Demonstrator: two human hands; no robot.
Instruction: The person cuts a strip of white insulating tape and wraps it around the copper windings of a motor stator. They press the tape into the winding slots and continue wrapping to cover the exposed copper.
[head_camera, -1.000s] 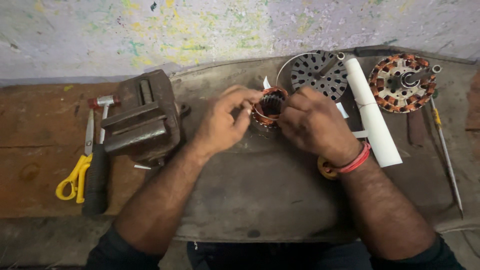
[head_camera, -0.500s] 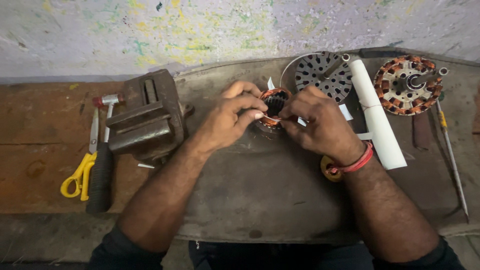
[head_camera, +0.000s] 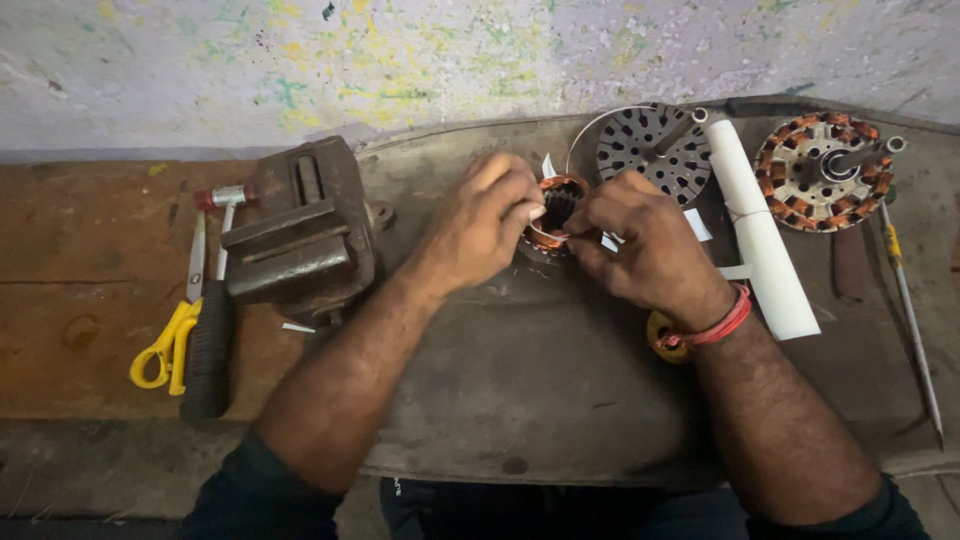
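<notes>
A small round stator with copper windings (head_camera: 556, 203) stands on the dark metal sheet (head_camera: 540, 380) in the middle of the bench. My left hand (head_camera: 480, 225) grips its left side, fingers curled over the rim. From the right, my right hand (head_camera: 640, 245) pinches at the windings and a small white paper strip (head_camera: 610, 241). Much of the stator is hidden behind both hands. A red band circles my right wrist.
A bench vise (head_camera: 300, 235) stands at the left, with yellow-handled scissors (head_camera: 170, 335), a black-handled hammer (head_camera: 212, 330) beside it. To the right lie a slotted steel core (head_camera: 650, 150), a rolled white sheet (head_camera: 760, 235), a larger wound stator (head_camera: 820, 170), a long rod (head_camera: 910, 320), yellow tape roll (head_camera: 662, 335).
Both hands stay on the small stator, with only small finger shifts around the windings. The view has drifted slightly.
</notes>
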